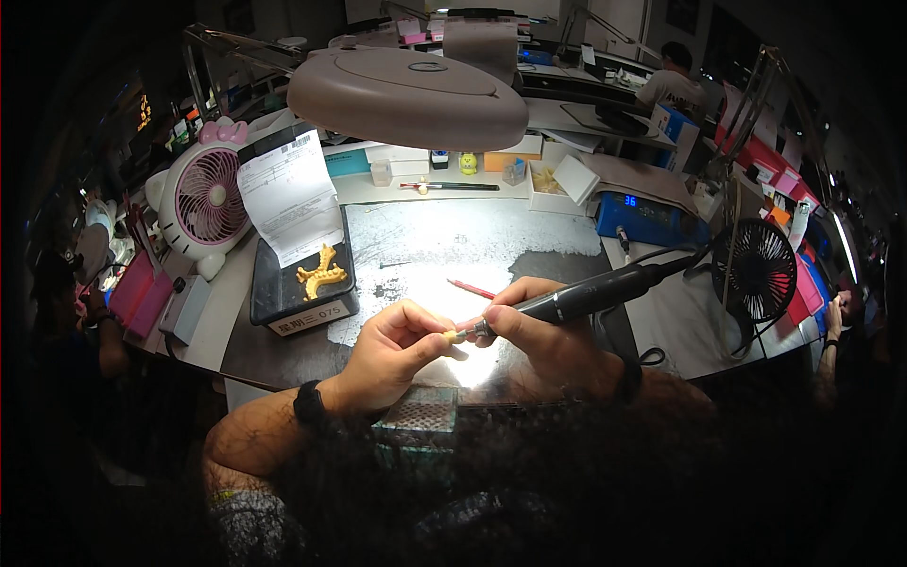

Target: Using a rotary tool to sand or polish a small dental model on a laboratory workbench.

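Observation:
My right hand (529,326) grips a black pen-shaped rotary handpiece (595,293) whose cable runs off to the right. Its tip meets a small yellowish piece (450,335) pinched between the fingers of my left hand (397,345). Both hands hover close together over the brightly lit patch of the grey work mat (444,246). A black band sits on my left wrist. A red pencil (470,289) lies on the mat just behind my hands.
A black tray (283,293) at the left holds a yellow dental model (321,274) and a paper sheet. A pink fan (203,203), a black fan (756,269), a blue control box (647,217) and a round lamp head (406,94) surround the mat. Other people sit at the sides and the far bench.

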Tool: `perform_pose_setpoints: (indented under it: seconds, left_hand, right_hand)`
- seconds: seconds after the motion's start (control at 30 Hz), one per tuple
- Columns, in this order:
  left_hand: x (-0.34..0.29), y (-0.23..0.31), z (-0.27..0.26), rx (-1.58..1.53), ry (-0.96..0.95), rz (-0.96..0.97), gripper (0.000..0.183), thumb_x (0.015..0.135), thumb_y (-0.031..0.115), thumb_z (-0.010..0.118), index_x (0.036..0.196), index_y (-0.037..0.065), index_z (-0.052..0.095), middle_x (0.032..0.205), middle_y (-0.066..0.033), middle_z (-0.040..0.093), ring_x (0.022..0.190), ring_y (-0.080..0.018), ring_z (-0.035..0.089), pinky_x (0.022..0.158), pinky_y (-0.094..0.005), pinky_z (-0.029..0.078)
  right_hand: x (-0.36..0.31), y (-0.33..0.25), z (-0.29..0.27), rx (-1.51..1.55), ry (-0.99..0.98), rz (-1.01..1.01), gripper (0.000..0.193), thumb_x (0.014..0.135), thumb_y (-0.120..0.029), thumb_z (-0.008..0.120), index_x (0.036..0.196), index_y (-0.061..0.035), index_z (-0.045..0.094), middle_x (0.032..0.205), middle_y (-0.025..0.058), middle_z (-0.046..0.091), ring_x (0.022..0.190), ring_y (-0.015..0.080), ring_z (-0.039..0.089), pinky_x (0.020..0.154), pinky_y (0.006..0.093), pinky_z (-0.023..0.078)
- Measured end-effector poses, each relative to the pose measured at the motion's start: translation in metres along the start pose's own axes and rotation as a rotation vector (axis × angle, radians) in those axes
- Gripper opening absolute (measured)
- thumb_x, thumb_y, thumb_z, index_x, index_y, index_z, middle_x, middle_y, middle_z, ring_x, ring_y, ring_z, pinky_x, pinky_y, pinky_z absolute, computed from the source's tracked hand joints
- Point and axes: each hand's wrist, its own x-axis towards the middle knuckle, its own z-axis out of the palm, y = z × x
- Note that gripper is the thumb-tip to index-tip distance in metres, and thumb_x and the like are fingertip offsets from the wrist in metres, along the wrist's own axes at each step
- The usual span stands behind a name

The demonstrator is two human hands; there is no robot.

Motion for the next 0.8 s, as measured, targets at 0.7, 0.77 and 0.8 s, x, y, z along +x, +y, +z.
perform_pose_setpoints:
  seconds: [0.7,0.77,0.8]
  left_hand:
    - [0.0004,-0.0031,-0.0016,-0.021,-0.025,0.042,0.009,0.102,0.003,0.063,0.108,-0.001,0.058,0.120,-0.0196,0.069,0.115,-0.0267,0.067,0.100,-0.0446,0.058]
    - [0.0011,-0.0039,-0.0003,-0.020,-0.033,0.049,0.009,0.102,0.003,0.063,0.108,-0.001,0.058,0.120,-0.0194,0.069,0.114,-0.0264,0.067,0.099,-0.0443,0.058]
    - [0.0016,-0.0034,0.0025,-0.008,-0.005,0.061,0.008,0.101,0.002,0.063,0.107,0.000,0.059,0.115,-0.0188,0.068,0.109,-0.0258,0.068,0.095,-0.0453,0.060]
  right_hand:
    - [0.0000,-0.0022,0.0001,-0.047,0.003,0.025,0.012,0.099,-0.008,0.067,0.100,0.0037,0.065,0.090,0.0099,0.073,0.083,0.0131,0.071,0.081,0.0268,0.058]
    - [0.0010,0.0010,-0.0026,-0.046,-0.011,-0.045,0.012,0.099,-0.008,0.067,0.100,0.0038,0.065,0.090,0.0103,0.073,0.083,0.0133,0.071,0.080,0.0267,0.058]
    - [0.0012,0.0001,-0.0020,-0.045,-0.012,-0.044,0.012,0.099,-0.008,0.067,0.100,0.0038,0.065,0.090,0.0103,0.073,0.083,0.0133,0.071,0.080,0.0267,0.058]
